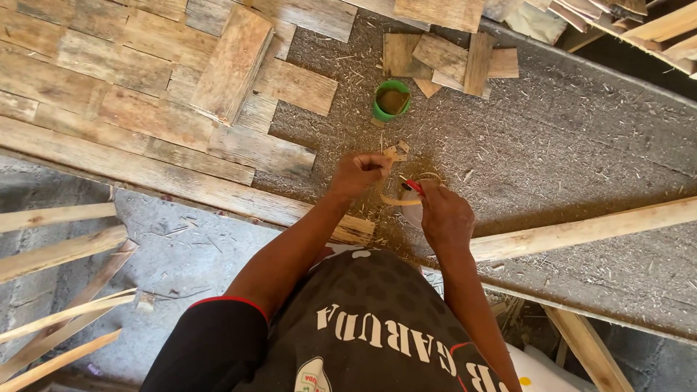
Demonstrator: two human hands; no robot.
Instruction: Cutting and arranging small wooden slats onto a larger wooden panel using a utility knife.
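Fingers of the left hand (359, 173) are curled shut, pinching the upper end of a thin wood strip (398, 200) that bows in a pale loop between the two hands. The right hand (444, 216) sits at about four o'clock from the left, knuckles up, closed around a small red-handled tool (414, 186) whose tip meets the strip; whether it is a blade or a cutter is hard to say, since the hand hides most of it.

Judging by this, the step in hand is trimming or shaving the strip while the left hand keeps it taut. The next move seems to call for a steady pinch on the left and a short, controlled stroke of the tool along or across the strip, away from the holding fingers.

At twelve o'clock from the hands stands a green cup (391, 100) with brown contents, well apart, and small wood offcuts (396, 151) lie just beside the left hand. Weathered planks (131, 109) spread toward ten o'clock, more cut pieces (450, 62) lie toward one o'clock, and a long pale batten (581, 229) runs off at three o'clock over the shaving-strewn grey surface (566, 145).
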